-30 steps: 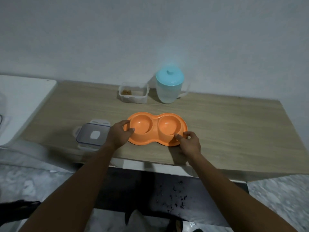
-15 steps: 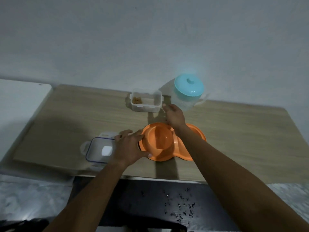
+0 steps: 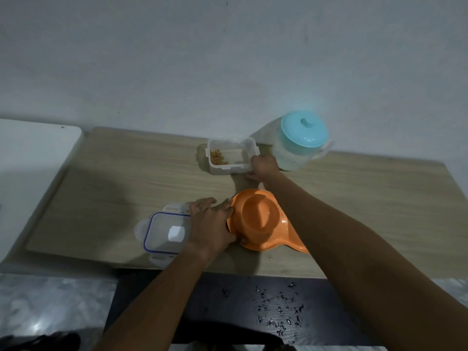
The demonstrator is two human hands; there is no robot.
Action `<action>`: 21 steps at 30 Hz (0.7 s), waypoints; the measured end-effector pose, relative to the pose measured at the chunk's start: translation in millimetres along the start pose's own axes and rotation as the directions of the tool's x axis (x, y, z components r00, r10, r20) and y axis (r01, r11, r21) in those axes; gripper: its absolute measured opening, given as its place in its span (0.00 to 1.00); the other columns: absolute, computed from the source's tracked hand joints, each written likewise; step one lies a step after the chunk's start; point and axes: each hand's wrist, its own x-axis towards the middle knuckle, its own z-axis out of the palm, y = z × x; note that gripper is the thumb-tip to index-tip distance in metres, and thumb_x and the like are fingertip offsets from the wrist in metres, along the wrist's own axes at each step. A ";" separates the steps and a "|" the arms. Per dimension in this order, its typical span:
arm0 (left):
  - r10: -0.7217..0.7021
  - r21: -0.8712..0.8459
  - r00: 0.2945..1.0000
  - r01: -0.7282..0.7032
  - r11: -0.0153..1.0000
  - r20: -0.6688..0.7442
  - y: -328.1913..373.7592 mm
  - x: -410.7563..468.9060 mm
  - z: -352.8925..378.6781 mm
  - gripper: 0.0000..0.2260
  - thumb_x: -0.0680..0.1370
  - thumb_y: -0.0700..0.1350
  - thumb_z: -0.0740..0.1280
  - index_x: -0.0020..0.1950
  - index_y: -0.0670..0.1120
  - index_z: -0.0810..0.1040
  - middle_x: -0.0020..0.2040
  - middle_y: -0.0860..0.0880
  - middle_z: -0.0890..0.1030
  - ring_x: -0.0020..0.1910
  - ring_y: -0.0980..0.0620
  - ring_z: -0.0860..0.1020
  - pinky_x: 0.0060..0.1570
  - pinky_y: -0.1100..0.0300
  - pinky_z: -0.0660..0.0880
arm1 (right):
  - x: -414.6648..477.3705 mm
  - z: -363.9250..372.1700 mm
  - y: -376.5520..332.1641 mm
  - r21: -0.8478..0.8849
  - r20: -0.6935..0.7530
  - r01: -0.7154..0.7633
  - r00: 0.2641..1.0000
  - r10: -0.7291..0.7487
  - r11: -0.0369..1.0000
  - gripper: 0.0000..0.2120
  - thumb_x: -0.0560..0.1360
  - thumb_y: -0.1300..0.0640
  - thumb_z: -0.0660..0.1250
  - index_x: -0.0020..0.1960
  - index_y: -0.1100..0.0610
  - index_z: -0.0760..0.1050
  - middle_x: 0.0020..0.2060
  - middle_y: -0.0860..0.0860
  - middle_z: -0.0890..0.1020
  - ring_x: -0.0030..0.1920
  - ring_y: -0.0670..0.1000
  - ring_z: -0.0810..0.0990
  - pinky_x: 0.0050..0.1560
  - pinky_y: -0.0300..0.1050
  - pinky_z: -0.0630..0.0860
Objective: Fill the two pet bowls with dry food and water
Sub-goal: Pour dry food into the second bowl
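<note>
An orange double pet bowl (image 3: 258, 219) lies near the front edge of the wooden table (image 3: 126, 188); my right forearm covers its right half. My left hand (image 3: 212, 224) holds the bowl's left rim, thumb under the front edge. My right hand (image 3: 263, 168) grips the right end of a small clear food container (image 3: 229, 158) at the back, which holds a little dry food (image 3: 217, 158) in its left corner. Just right of it stands a translucent water jug with a turquoise lid (image 3: 301, 138).
The container's clear lid with blue seal (image 3: 164, 231) lies flat left of the bowl, partly under my left hand. A white surface (image 3: 33, 158) adjoins the table's left side. The wall runs directly behind the table. Dark floor with scattered specks lies below the front edge.
My right hand left the bowl's front rim and reached back to the food container, now gripping its right end. My left hand stayed on the bowl's left rim. The camera moved closer.
</note>
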 end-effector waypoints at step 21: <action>-0.058 -0.125 0.997 0.065 0.990 0.060 7.7 -9.8 -2.5 0.39 0.58 0.72 0.73 0.66 0.58 0.75 0.61 0.51 0.81 0.73 0.46 0.64 0.62 0.49 0.56 | -129.5 -135.0 44.1 0.471 0.039 0.148 0.981 -0.188 0.870 0.27 0.78 0.65 0.71 0.75 0.58 0.69 0.59 0.62 0.84 0.55 0.65 0.86 0.55 0.54 0.85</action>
